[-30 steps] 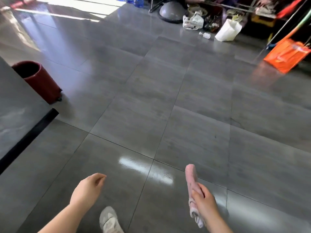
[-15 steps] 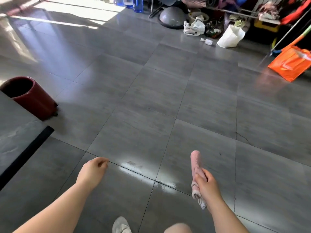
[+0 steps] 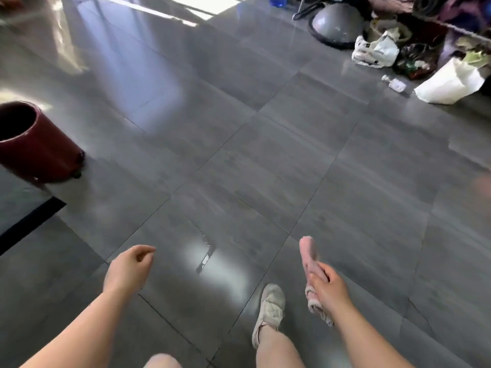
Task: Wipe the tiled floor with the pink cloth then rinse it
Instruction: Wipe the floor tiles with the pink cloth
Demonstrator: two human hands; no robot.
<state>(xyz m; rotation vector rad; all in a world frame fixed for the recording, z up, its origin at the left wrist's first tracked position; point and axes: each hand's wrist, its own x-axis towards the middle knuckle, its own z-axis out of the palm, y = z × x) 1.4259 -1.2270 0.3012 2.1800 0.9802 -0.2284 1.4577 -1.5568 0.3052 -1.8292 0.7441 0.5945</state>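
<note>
My right hand [image 3: 329, 288] grips the pink cloth [image 3: 309, 253], which is rolled into a narrow bundle. One end sticks up above my fist and the other hangs below it. The cloth is in the air, well above the grey tiled floor [image 3: 265, 155]. My left hand [image 3: 130, 269] hangs at the lower left with its fingers loosely curled and nothing in it. A wet, shiny patch lies on the tile between my two hands.
A dark red bucket [image 3: 34, 147] on small wheels stands at the left. A black strip edges a raised grey surface [image 3: 16, 208] below it. At the far right are a grey dome [image 3: 337, 21], plastic bags [image 3: 377, 50] and clutter. My white shoe [image 3: 269, 309] is stepping forward.
The view has advanced and turned left; the bucket and clutter are nearer. My right foot has stepped forward. Both hands keep the same pose, the right one still gripping the cloth.
</note>
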